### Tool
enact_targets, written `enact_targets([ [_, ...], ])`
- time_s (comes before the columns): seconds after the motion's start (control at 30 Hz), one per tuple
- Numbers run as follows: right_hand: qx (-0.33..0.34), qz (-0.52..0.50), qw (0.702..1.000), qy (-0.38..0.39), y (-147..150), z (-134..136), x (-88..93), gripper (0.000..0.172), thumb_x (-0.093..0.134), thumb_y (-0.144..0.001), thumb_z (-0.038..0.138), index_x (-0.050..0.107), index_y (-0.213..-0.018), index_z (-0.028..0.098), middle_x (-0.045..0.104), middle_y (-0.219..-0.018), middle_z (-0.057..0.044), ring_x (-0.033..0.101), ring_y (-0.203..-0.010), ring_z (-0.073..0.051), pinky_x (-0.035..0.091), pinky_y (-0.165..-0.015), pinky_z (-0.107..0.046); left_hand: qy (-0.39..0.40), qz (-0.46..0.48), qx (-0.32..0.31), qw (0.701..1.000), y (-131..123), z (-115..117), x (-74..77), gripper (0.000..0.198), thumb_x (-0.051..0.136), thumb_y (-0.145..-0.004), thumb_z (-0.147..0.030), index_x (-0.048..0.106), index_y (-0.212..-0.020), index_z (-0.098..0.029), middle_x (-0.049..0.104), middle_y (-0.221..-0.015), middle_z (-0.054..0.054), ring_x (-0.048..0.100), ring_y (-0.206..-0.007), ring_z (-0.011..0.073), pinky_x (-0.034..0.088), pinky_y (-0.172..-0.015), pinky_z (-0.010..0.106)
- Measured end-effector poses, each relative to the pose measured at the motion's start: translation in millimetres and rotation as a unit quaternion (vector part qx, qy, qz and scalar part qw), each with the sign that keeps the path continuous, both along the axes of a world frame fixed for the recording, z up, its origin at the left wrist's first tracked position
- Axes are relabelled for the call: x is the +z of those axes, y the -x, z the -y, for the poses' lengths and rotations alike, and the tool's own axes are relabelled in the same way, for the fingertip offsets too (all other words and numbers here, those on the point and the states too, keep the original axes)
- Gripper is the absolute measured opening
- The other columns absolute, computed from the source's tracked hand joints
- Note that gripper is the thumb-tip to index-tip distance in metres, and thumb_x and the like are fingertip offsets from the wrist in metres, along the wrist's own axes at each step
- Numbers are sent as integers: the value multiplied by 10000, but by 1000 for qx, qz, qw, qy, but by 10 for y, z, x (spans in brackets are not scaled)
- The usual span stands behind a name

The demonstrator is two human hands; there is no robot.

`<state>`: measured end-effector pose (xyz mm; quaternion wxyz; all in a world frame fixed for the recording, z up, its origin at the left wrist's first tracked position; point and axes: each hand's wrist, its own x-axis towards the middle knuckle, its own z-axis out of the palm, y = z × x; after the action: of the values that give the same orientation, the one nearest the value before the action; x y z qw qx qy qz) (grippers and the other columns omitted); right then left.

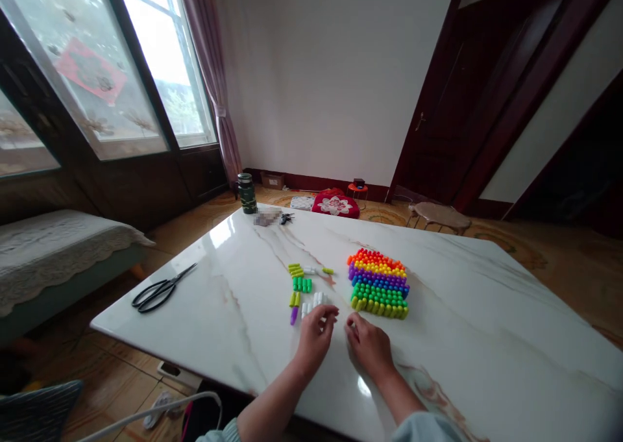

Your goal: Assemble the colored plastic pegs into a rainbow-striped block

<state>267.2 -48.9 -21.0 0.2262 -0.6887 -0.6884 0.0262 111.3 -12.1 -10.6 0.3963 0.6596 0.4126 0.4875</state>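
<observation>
My left hand is over the table just in front of some small white tube-shaped pieces, its fingers bent toward the thumb. A short gap to the right, my right hand is closed, with thumb and fingertips pinched together. Whatever lies between the fingertips of either hand is too small to make out. Beyond my right hand lies a block of joined beads in red, orange, yellow, purple, blue, green and yellow-green rows. Loose green tube pieces, yellow-green ones and a purple one lie beyond my left hand.
Black-handled scissors lie at the left of the white marble-patterned table. A camouflage flask stands at the far left corner, near a blurred-out item and a small black object. A stool is beyond the table.
</observation>
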Motion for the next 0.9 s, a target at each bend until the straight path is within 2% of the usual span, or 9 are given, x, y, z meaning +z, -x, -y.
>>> enact_targets([
  [0.1,10,15,1000,0,-11,-7,-33,207,405,-905,317,586,-846,237,687,-772,-2,604,-621,-148,283,-556,-247,-82,-80,137,984,196,-324,233,212,455,-855,-260,643,-939,-207,650,-1008,78,573,-1013,213,445,-924,370],
  [0.17,11,27,1000,-1,-3,-10,-32,203,402,-908,306,580,-848,228,686,-777,-9,603,-624,-146,281,-557,-248,-54,-179,218,958,313,-616,381,270,468,-838,-287,622,-1042,-199,605,-1130,99,509,-1112,239,374,-1000,393],
  [0.2,12,32,999,-2,3,-10,-26,199,402,-908,301,576,-848,224,685,-777,-10,602,-622,-143,279,-556,-247,-3,-253,236,938,358,-762,434,344,486,-826,-332,593,-1124,-196,566,-1198,117,473,-1154,265,360,-1004,408],
  [0.23,13,36,999,-4,11,-9,-16,192,403,-909,292,571,-849,221,683,-775,-8,602,-621,-140,277,-556,-247,53,-320,238,915,394,-899,468,439,496,-813,-385,542,-1212,-208,513,-1268,129,426,-1201,292,364,-989,420],
  [0.33,18,45,999,-12,29,2,22,172,400,-912,250,557,-850,212,675,-767,1,608,-628,-132,269,-557,-249,120,-384,214,890,446,-1219,472,638,602,-702,-441,486,-1290,-222,466,-1296,158,379,-1223,361,390,-931,447],
  [0.47,19,53,998,-15,35,20,51,157,402,-914,226,546,-855,207,670,-771,6,615,-643,-128,262,-562,-255,150,-428,164,876,434,-1449,409,665,681,-604,-382,535,-1239,-253,472,-1269,138,402,-1197,355,397,-916,415],
  [0.67,17,58,998,-15,29,28,51,173,385,-926,239,541,-859,210,672,-766,7,610,-629,-122,261,-561,-256,153,-465,128,863,355,-1564,422,486,695,-612,-271,615,-1091,-243,452,-1249,135,497,-1120,328,418,-874,376],
  [0.8,17,61,998,-22,32,29,59,169,395,-916,227,549,-849,208,675,-761,6,608,-620,-118,260,-557,-255,141,-469,140,861,344,-1537,421,418,671,-647,-256,600,-1056,-211,463,-1212,147,532,-1084,323,421,-863,379],
  [0.9,17,60,998,-28,32,26,56,150,417,-903,224,554,-844,207,676,-759,9,604,-613,-113,264,-556,-253,135,-456,158,866,441,-1515,446,407,627,-689,-280,571,-1086,-211,477,-1176,142,563,-1043,298,427,-856,372],
])
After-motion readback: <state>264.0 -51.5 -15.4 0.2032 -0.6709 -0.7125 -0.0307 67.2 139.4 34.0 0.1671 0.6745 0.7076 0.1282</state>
